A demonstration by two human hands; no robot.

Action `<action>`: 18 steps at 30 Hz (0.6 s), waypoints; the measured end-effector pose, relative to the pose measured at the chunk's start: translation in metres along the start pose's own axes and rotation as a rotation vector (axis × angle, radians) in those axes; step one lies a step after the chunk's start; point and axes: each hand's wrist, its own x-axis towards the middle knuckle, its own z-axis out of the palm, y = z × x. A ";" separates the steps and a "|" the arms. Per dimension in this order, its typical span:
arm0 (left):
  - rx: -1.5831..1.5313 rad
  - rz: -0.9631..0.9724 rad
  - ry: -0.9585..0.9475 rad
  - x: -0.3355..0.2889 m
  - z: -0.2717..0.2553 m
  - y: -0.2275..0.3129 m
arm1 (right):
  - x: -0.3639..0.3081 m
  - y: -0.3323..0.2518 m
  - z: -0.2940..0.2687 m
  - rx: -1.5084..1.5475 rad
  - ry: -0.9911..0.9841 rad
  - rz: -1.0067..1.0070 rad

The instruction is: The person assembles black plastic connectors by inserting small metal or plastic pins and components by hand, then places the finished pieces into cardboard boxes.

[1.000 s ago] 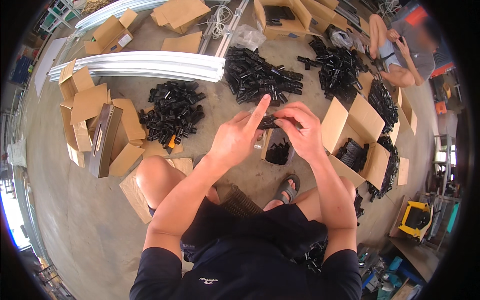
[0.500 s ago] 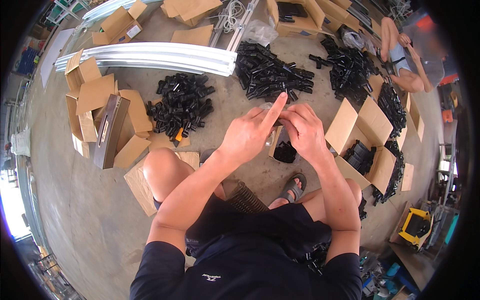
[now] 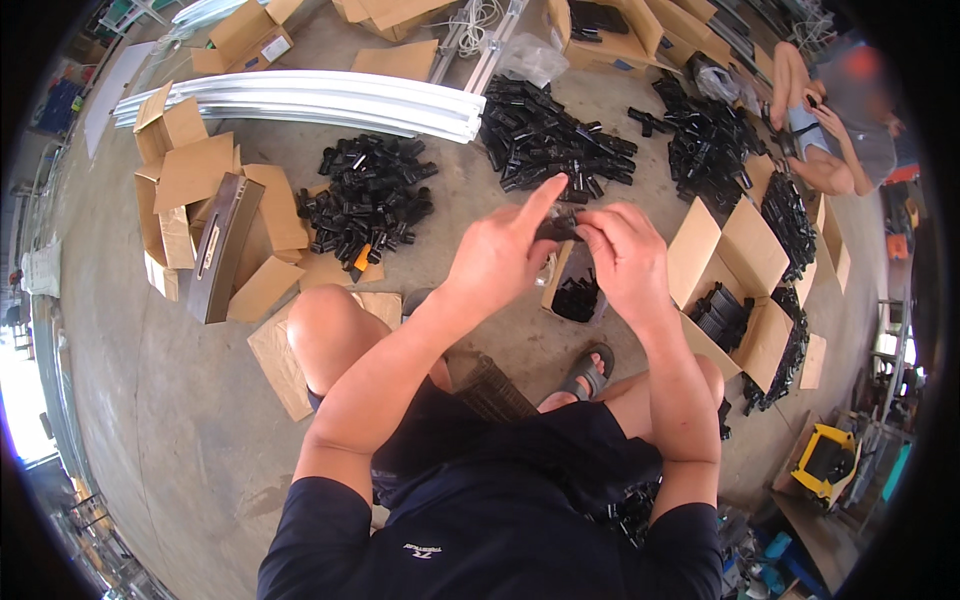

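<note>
Both grips, left hand (image 3: 497, 255) and right hand (image 3: 625, 255), pinch one black connector (image 3: 558, 226) between them (fingertips only).

A single head-worn fisheye view looks steeply down, close over the hands (image 3: 560, 250), onto the grey concrete floor (image 3: 180, 420) (edges bending outward).

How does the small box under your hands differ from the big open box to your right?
The small box is narrow and sits just beyond the hands, while the big box is wide, with its flaps spread flat. The small box's black parts fill its opening as a dark mass; the big box's parts lie in one corner, leaving bare cardboard. Both are brown cardboard, open-topped, on the concrete floor.
</note>
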 end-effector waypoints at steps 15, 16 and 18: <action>-0.182 -0.068 0.060 -0.006 -0.004 0.001 | -0.038 -0.186 -0.049 1.710 -1.126 -0.634; -0.206 -0.032 0.069 -0.007 -0.007 0.003 | -0.039 -0.191 -0.049 1.705 -1.135 -0.610; -0.235 -0.089 0.059 -0.015 -0.009 0.003 | -0.041 -0.199 -0.041 1.717 -1.156 -0.583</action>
